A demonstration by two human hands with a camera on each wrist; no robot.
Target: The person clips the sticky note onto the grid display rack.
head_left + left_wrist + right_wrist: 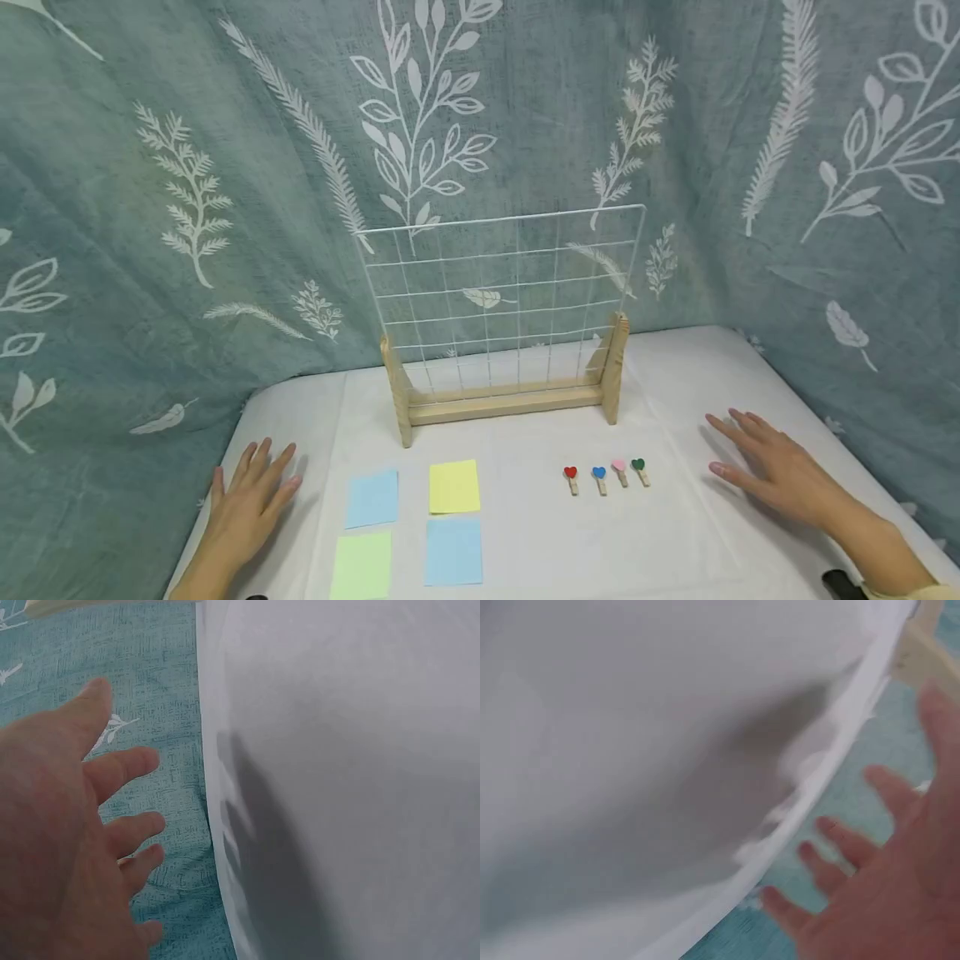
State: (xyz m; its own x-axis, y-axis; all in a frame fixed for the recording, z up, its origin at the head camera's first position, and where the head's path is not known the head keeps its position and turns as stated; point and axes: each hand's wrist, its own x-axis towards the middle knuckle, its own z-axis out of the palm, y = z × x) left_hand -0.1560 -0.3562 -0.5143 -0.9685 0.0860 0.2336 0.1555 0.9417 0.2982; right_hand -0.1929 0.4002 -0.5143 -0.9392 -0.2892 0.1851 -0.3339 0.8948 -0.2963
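Spreading wide at either side of the white table (675, 558), your left hand (243, 510) and right hand (780, 471) have their fingers loosely extended and hold nothing. Nearest you, right of your left hand, lie a green note (361, 568) and a blue note (453, 553), with another blue one and a yellow note (454, 487) just beyond. They should be feather-light, limp and quick to crease, so pinch a corner or edge. All look square, flat and plain. Left of your right hand, four pegs (573, 490) lie in a row; expect them light, stiff and fiddly, best taken by their wooden legs. Their heart tops are red, blue, pink and dark green. Farther off stands a rack (506, 407), its white wire grid upright in pale wood; it is probably rigid, and its wooden uprights offer the surest grip.
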